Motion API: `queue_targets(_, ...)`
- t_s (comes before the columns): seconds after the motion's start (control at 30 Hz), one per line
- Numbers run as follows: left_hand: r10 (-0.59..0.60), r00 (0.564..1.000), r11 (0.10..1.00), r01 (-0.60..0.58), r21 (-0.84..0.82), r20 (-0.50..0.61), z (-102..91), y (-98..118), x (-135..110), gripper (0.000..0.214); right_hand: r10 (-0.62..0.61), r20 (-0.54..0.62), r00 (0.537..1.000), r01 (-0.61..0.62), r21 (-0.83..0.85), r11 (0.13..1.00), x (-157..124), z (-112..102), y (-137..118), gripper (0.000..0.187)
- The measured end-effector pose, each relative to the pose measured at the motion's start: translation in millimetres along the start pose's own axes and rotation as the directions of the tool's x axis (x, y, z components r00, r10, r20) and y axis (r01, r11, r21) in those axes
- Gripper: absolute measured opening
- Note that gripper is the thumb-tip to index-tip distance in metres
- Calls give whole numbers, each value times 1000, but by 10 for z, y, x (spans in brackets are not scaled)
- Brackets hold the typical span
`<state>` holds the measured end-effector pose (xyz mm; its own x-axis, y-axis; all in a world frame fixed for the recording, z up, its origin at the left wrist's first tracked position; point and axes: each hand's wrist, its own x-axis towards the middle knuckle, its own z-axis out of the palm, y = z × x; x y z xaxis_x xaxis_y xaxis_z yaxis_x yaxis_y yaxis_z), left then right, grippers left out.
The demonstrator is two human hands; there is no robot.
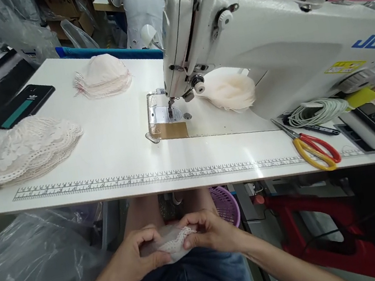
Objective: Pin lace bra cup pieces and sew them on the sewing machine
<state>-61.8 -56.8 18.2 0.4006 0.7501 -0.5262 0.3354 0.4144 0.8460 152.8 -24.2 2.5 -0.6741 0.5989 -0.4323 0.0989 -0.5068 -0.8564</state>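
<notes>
Below the table's front edge, over my lap, both hands hold one small pale fabric piece with a white lace trim (174,244). My left hand (138,259) pinches its left side. My right hand (212,232) pinches the lace at its right end. On the white table (116,143) above stands a white sewing machine (265,46) with its needle and presser foot (170,110) over the metal plate. A stack of white lace pieces (24,151) lies at the left. A pile of pale pink cups (102,76) sits further back.
More pale cups (229,91) lie behind the needle under the machine arm. Red and yellow scissors (313,148) and a coil of white cord (317,111) rest at the right. A phone (26,104) lies far left. Plastic bags (33,272) hang at my left; a person stands behind the table.
</notes>
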Motion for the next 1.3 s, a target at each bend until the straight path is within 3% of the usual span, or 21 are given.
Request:
queue_targets(0.13,-6,996,999,9,-38,84,7,9,7,21,4,19,1000,-3,-93,996,40,25,41,41)
queue_targets(0.27,-56,998,998,56,18,7,61,16,60,20,-56,3,998,54,-289,956,22,17,81,40)
queue_targets(0.4,-65,998,997,65,46,6,96,29,78,18,-85,8,996,80,-424,902,-20,-12,71,40)
queue_targets(0.6,-108,994,992,106,66,28,73,49,68,20,-93,125,988,131,-340,931,-32,-38,59,42)
queue_targets(0.9,-99,987,991,86,103,123,22,61,23,14,-49,129,990,75,-207,975,-25,-88,125,34)
queue_targets(1.03,-87,990,985,68,161,113,37,64,16,13,-52,136,989,74,-165,984,-30,-106,134,32)
queue_targets(1.3,-77,990,991,63,117,119,67,72,28,15,-18,133,991,37,-143,989,31,-56,167,33)
